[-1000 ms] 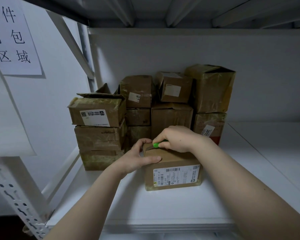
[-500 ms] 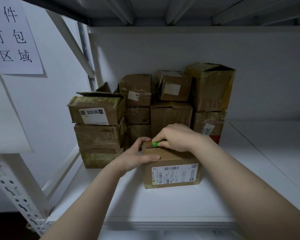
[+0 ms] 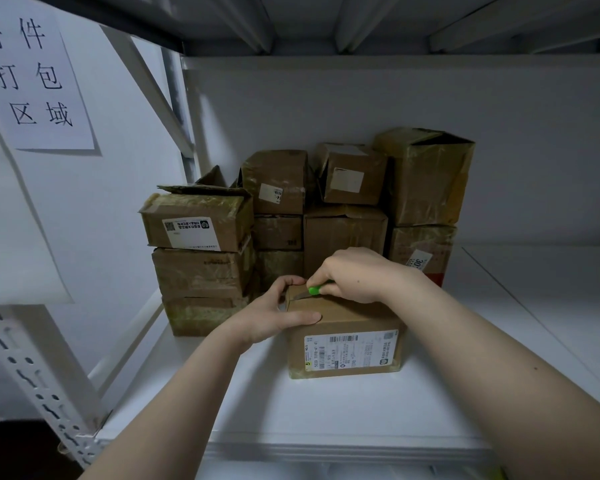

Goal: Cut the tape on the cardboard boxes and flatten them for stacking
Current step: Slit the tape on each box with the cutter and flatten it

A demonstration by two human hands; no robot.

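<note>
A small taped cardboard box (image 3: 347,341) with a white shipping label stands on the white shelf (image 3: 326,410) in front of me. My left hand (image 3: 278,315) grips its top left corner, thumb lying across the top face. My right hand (image 3: 350,273) holds a green-handled cutter (image 3: 314,290) over the far left part of the box top; its blade tip touches the top near the left edge. Most of the cutter is hidden inside my fist.
Several worn cardboard boxes (image 3: 305,220) are stacked behind, against the back wall. A slotted white upright (image 3: 39,375) and a diagonal brace stand at the left. A paper sign (image 3: 32,74) hangs on the left wall. Bare shelf extends to the right (image 3: 534,306).
The cutter's blade now shows, reaching toward the left edge of the box top. My left hand keeps the same hold on the corner.
</note>
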